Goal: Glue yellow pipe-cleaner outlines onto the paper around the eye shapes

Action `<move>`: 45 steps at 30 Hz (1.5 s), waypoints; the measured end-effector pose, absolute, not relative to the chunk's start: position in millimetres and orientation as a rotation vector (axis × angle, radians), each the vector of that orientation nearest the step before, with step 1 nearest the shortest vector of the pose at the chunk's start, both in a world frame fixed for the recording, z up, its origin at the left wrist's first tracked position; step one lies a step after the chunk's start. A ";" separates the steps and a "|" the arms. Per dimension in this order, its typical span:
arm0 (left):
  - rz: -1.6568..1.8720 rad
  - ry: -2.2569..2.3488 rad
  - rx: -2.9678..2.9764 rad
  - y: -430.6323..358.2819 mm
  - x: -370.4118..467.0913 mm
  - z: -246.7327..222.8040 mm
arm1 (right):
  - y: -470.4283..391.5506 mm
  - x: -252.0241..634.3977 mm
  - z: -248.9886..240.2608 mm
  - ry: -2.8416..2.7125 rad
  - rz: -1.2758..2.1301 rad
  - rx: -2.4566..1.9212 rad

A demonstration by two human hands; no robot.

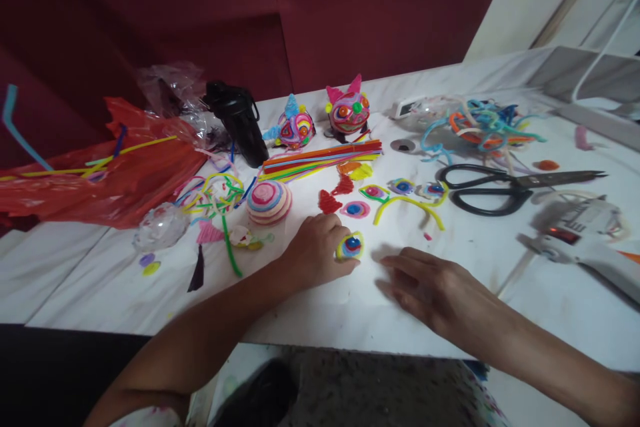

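In the head view, the left hand (317, 250) grasps a blue, white and yellow eye piece (351, 245) between thumb and fingers, over the near part of the white table (310, 320). The right hand (435, 283) is released, its fingers loosely extended toward the eye piece but apart from it.

At the back stands a tilted black flask (237, 121) with its lid on, contents hidden. Behind and left of it sits a crumpled clear bag (173, 103); what it holds is unclear. Yellow and blue pipe cleaners lie across a red plastic bag (145, 180); whether more are inside cannot be told.

At the right, dark printing shows near a white glue gun (595, 260), too blurred to read.
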State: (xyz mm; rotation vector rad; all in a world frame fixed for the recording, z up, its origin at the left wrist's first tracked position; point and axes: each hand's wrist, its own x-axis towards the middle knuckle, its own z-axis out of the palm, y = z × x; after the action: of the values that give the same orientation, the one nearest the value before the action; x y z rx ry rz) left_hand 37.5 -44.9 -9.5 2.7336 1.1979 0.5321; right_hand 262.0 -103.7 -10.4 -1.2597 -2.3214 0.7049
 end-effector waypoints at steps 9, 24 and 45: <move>0.396 1.196 2.784 -37.8 28.9 -3.4 | -112.8 274.0 -16.0 -2.115 0.781 -1.306; 0.395 1.240 2.686 -30.8 21.3 -1.2 | -117.2 275.9 -29.6 -1.979 0.763 -1.246; 0.530 0.766 2.734 -24.6 9.9 4.0 | -119.4 273.2 -35.5 -1.916 0.709 -1.288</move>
State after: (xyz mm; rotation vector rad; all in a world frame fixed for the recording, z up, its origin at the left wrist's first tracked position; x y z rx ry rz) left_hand 9.9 -24.6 4.0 2.7343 0.7657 0.5297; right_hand 273.2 -119.4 -35.5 -1.2878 -1.9158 0.7089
